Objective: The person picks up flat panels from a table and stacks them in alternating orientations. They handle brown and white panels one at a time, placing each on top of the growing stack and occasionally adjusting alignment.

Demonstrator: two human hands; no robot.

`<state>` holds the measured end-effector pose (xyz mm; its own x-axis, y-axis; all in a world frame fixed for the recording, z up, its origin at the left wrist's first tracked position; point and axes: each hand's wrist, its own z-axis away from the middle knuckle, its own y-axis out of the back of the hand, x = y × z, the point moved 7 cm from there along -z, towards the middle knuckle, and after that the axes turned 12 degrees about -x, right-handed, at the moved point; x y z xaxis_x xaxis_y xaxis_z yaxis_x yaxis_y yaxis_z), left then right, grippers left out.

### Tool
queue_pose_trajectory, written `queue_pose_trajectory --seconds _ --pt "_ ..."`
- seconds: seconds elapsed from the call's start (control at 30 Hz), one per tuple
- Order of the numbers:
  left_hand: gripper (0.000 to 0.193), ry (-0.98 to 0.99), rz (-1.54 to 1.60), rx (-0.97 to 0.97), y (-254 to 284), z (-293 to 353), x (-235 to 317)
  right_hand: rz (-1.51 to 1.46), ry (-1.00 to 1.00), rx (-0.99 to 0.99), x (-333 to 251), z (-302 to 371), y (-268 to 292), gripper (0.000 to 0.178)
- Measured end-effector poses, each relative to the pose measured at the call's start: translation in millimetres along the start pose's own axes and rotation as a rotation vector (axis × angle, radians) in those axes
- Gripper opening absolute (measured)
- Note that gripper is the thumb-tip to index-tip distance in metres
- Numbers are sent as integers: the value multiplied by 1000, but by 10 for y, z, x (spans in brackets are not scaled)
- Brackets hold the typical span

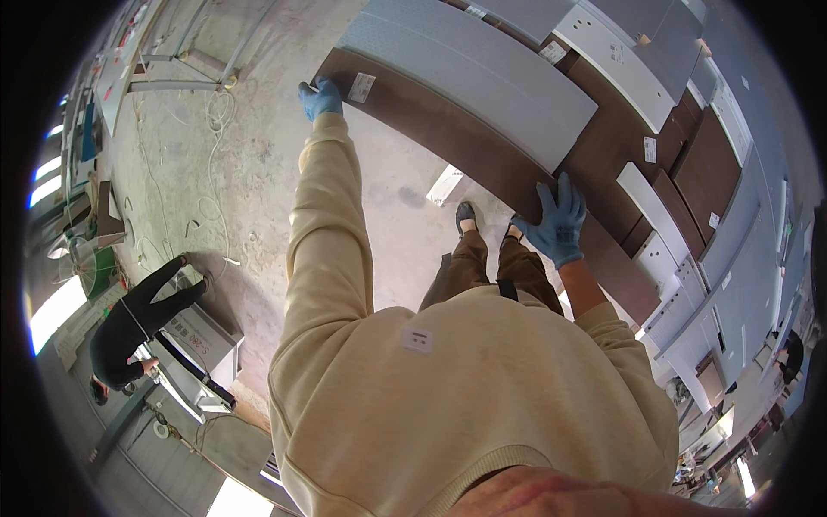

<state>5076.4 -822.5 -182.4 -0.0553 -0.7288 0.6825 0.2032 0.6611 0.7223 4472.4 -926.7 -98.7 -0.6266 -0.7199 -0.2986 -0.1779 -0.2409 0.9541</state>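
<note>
A long dark brown panel (431, 129) with a small white label near its far left end stretches slantwise in front of me. My left hand (320, 99), in a blue glove, is closed round its left end; the thumb and fingers sit at the corner. Farther along, my right hand (558, 226), also blue-gloved, lies across the brown panel with thumb and fingers apart. Its fingertips reach the panel's far edge, beside a light grey panel (469, 73) that lies just beyond the brown one.
More brown and grey panels, plus a white panel (616, 65), are piled at the right. On the floor near my feet lies a white block (445, 184). Cables (220, 129) trail over the floor at left, near a metal frame (177, 84). Another person (129, 332) bends over boxes at lower left.
</note>
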Motion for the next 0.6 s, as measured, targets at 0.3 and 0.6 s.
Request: queue_pose_trajectory --seconds 0.3,0.6 --pt "39 -77 136 -234 -156 -811 -303 -19 4 23 -66 -87 17 94" --pt "32 19 498 -514 -357 -1279 -806 23 -17 -68 -87 -142 -13 93"
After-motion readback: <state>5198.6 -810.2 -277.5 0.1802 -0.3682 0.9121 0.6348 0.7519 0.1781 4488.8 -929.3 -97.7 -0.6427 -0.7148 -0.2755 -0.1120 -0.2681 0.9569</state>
